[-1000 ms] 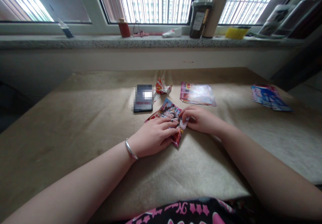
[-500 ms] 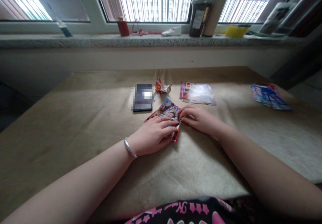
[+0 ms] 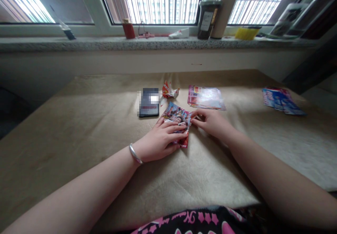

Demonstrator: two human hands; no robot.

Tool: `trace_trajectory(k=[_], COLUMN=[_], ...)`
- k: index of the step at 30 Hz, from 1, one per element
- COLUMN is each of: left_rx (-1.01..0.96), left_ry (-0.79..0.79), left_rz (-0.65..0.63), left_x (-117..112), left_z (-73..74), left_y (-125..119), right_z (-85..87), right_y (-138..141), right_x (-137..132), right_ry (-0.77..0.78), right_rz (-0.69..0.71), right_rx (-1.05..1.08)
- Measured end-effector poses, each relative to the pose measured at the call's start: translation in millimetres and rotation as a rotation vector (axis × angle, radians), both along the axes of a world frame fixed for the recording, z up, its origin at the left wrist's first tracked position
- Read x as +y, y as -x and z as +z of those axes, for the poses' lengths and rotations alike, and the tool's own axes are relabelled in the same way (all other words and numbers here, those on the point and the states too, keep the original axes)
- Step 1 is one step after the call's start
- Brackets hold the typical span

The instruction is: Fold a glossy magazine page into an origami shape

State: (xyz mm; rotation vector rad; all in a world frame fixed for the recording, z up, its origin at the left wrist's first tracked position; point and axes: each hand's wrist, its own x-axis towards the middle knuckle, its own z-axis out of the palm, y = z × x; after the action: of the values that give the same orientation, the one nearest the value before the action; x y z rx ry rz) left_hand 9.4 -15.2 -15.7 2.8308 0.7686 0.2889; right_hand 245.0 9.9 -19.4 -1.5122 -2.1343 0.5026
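Head view: your left hand (image 3: 163,139), flat on printed paper (image 3: 174,112); your right hand (image 3: 210,122), pinching its edge; tan tabletop (image 3: 68,135); far speckled windowsill (image 3: 105,44).

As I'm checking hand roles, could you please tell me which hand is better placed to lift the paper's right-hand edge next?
Probably the right hand: it is right at that edge of the paper, whereas the left hand lies spread across the paper's near part.

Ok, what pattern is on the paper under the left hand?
The paper has a multicoloured picture print, with red and blue; it shows in the head view.
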Motion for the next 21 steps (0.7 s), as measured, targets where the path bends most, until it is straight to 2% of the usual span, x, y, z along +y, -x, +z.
trace_trajectory(k=[5,13,21], left_rx=[-0.007,0.012,0.021], left_ry=[-0.009,-0.031,-0.045], left_rz=[-0.018,0.009,0.038], left_x=[0.2,-1.0,-3.3], left_z=[-0.3,0.8,0.4], left_y=[0.1,0.2,-0.8], right_z=[-0.3,-4.8,-1.0], right_y=[-2.0,2.2,8.3], right_x=[0.3,1.5,-3.1], right_ry=[-0.022,-0.008,-0.038], right_rz=[-0.073,-0.027,-0.020], right_rx=[0.079,0.162,0.245])
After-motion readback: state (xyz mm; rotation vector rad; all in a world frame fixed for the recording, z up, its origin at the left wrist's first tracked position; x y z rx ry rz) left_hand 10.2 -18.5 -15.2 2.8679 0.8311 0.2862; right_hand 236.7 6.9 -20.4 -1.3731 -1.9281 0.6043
